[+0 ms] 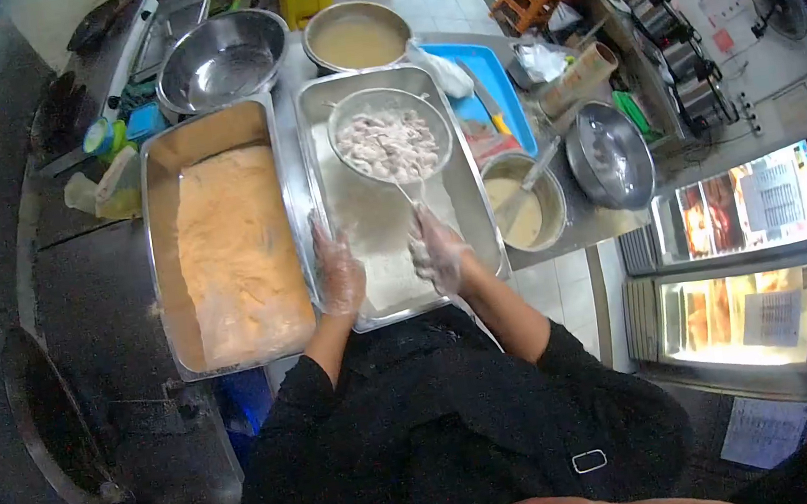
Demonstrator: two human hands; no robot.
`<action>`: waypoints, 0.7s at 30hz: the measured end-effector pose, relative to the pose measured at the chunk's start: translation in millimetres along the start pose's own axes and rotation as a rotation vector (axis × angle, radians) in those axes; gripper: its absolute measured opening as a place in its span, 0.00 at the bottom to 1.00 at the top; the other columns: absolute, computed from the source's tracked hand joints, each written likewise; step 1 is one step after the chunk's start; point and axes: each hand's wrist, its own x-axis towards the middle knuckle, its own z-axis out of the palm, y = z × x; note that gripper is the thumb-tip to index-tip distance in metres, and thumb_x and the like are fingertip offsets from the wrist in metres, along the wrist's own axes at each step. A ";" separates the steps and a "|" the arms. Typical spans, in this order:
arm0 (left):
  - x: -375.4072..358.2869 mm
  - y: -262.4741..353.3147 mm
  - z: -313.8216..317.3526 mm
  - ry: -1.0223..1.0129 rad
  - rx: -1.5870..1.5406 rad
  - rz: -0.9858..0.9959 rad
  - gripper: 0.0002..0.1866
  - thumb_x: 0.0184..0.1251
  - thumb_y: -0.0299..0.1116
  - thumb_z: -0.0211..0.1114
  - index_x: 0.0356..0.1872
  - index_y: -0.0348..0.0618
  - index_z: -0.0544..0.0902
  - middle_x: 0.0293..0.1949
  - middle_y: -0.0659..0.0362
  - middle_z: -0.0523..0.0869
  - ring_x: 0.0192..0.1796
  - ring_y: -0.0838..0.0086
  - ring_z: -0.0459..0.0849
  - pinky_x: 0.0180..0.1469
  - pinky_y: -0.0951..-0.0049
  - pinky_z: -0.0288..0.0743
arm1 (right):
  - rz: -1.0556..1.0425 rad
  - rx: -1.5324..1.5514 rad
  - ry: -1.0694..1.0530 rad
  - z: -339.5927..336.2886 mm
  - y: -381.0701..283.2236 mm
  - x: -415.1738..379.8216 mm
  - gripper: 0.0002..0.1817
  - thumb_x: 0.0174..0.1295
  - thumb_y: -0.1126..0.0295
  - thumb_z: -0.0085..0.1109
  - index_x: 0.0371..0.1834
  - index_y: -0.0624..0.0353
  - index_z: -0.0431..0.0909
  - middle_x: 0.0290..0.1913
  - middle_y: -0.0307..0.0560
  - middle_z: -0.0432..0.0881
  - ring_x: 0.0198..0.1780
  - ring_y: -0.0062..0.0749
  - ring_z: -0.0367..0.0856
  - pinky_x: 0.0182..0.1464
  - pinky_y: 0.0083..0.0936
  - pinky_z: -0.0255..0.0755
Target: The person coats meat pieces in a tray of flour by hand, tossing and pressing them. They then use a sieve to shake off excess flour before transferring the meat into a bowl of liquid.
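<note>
A round mesh strainer (339,119) full of pale, flour-dusted pieces (388,145) rests over the far part of a metal tray (309,97) with a whitish floor. My right hand (441,250), in a clear plastic glove, is wrapped round the strainer's handle. My left hand (339,273), gloved too, lies at the tray's left rim with its fingers pointing away from me, apparently holding nothing. Left of it stands a second metal tray (155,232) with a thick layer of orange-tinted powder (238,232).
Behind the trays stand an empty steel bowl (225,67) and a bowl of cloudy liquid (358,41). At the right are a blue tray (504,88) with a knife (482,96), a pot of batter (523,212) and a steel bowl (608,156).
</note>
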 end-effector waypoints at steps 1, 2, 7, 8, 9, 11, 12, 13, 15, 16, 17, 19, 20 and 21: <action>-4.8 -8.6 8.2 0.022 -0.062 -0.014 0.25 0.49 0.11 0.52 0.51 0.36 0.79 0.72 0.30 0.56 0.74 0.36 0.58 0.75 0.51 0.55 | 0.015 -0.040 0.037 -3.6 1.7 -8.1 0.27 0.69 0.34 0.44 0.25 0.44 0.65 0.13 0.31 0.61 0.11 0.23 0.57 0.13 0.23 0.49; 3.1 -9.2 8.1 0.039 -0.042 -0.006 0.25 0.49 0.11 0.53 0.52 0.36 0.79 0.73 0.30 0.55 0.74 0.36 0.58 0.75 0.51 0.56 | -0.007 -0.098 0.086 -4.3 -8.8 -13.0 0.27 0.69 0.34 0.44 0.25 0.44 0.65 0.13 0.31 0.60 0.10 0.23 0.56 0.13 0.23 0.48; -3.4 -6.9 6.8 -0.007 0.003 -0.022 0.26 0.48 0.12 0.53 0.52 0.37 0.80 0.73 0.31 0.55 0.74 0.36 0.58 0.75 0.51 0.57 | -0.187 -0.343 0.256 -16.1 -47.8 -22.8 0.31 0.67 0.32 0.45 0.23 0.49 0.69 0.15 0.33 0.64 0.13 0.23 0.60 0.16 0.27 0.53; -1.2 -3.7 2.0 -0.018 0.011 -0.037 0.26 0.48 0.12 0.53 0.52 0.37 0.80 0.73 0.31 0.55 0.73 0.36 0.58 0.74 0.51 0.57 | -0.257 -0.448 0.353 -12.0 -66.5 -15.8 0.31 0.66 0.32 0.45 0.25 0.50 0.72 0.16 0.34 0.66 0.16 0.23 0.63 0.18 0.29 0.56; 1.0 1.8 -3.9 -0.028 0.019 -0.052 0.26 0.48 0.12 0.54 0.52 0.37 0.80 0.73 0.31 0.56 0.73 0.36 0.59 0.74 0.51 0.58 | -0.491 -0.725 0.319 -49.7 -81.1 28.9 0.32 0.66 0.31 0.46 0.27 0.51 0.74 0.19 0.36 0.69 0.18 0.24 0.66 0.20 0.29 0.58; 0.6 6.2 -6.3 -0.025 -0.017 -0.102 0.26 0.47 0.11 0.54 0.52 0.38 0.80 0.73 0.32 0.56 0.73 0.37 0.60 0.74 0.51 0.59 | -0.633 -0.864 0.401 -90.3 -118.2 120.4 0.33 0.64 0.29 0.46 0.29 0.51 0.77 0.22 0.38 0.73 0.21 0.25 0.69 0.23 0.30 0.60; 0.0 6.3 -3.8 -0.012 -0.061 -0.135 0.26 0.47 0.11 0.54 0.51 0.38 0.81 0.73 0.32 0.57 0.72 0.37 0.61 0.73 0.51 0.60 | -0.625 -0.815 0.457 -84.4 -143.3 138.1 0.34 0.64 0.29 0.46 0.29 0.51 0.78 0.23 0.39 0.74 0.21 0.27 0.69 0.24 0.30 0.61; 0.2 7.0 -1.9 0.002 -0.107 -0.168 0.26 0.47 0.11 0.54 0.51 0.39 0.81 0.72 0.32 0.57 0.72 0.37 0.61 0.73 0.51 0.60 | -0.619 -0.763 0.513 -77.8 -168.5 155.1 0.34 0.64 0.29 0.46 0.30 0.52 0.79 0.25 0.41 0.76 0.22 0.29 0.70 0.24 0.31 0.62; 0.6 3.5 -2.9 0.014 -0.068 -0.098 0.25 0.47 0.11 0.54 0.49 0.39 0.82 0.72 0.33 0.57 0.72 0.38 0.62 0.72 0.51 0.62 | -0.752 -0.851 0.506 -57.9 -205.9 162.6 0.36 0.66 0.31 0.44 0.34 0.55 0.81 0.29 0.46 0.79 0.24 0.34 0.74 0.28 0.34 0.66; 1.8 2.2 -3.3 0.023 -0.045 -0.065 0.25 0.47 0.11 0.54 0.48 0.40 0.82 0.72 0.33 0.58 0.71 0.38 0.62 0.72 0.51 0.62 | -0.807 -0.898 0.511 -50.6 -219.8 166.6 0.36 0.67 0.31 0.43 0.37 0.57 0.82 0.31 0.49 0.81 0.26 0.36 0.75 0.31 0.36 0.68; 2.5 3.1 -2.2 0.019 -0.036 -0.076 0.24 0.47 0.11 0.54 0.48 0.39 0.82 0.72 0.33 0.58 0.71 0.37 0.62 0.72 0.51 0.62 | -0.838 -0.954 0.526 -43.2 -230.7 170.9 0.37 0.68 0.32 0.43 0.39 0.59 0.82 0.33 0.52 0.82 0.28 0.39 0.77 0.34 0.39 0.70; 3.7 6.4 -2.8 0.010 -0.012 -0.100 0.23 0.47 0.11 0.54 0.46 0.39 0.82 0.72 0.33 0.58 0.71 0.37 0.62 0.72 0.50 0.62 | -0.726 -1.048 0.586 -36.1 -253.0 196.3 0.37 0.71 0.36 0.39 0.50 0.63 0.81 0.43 0.62 0.85 0.42 0.51 0.83 0.48 0.46 0.74; 4.2 8.4 -4.4 0.001 0.003 -0.111 0.22 0.47 0.11 0.54 0.45 0.39 0.82 0.72 0.33 0.58 0.71 0.36 0.62 0.73 0.50 0.62 | -0.749 -1.125 0.602 -36.0 -260.1 213.4 0.36 0.71 0.37 0.39 0.49 0.62 0.81 0.44 0.62 0.85 0.45 0.54 0.83 0.50 0.47 0.74; 4.7 10.5 -7.1 -0.019 -0.007 -0.136 0.23 0.48 0.11 0.54 0.46 0.40 0.83 0.72 0.32 0.58 0.71 0.35 0.62 0.73 0.49 0.61 | -0.771 -1.196 0.621 -37.3 -265.2 230.1 0.36 0.71 0.37 0.38 0.49 0.61 0.82 0.45 0.63 0.85 0.47 0.56 0.83 0.51 0.47 0.74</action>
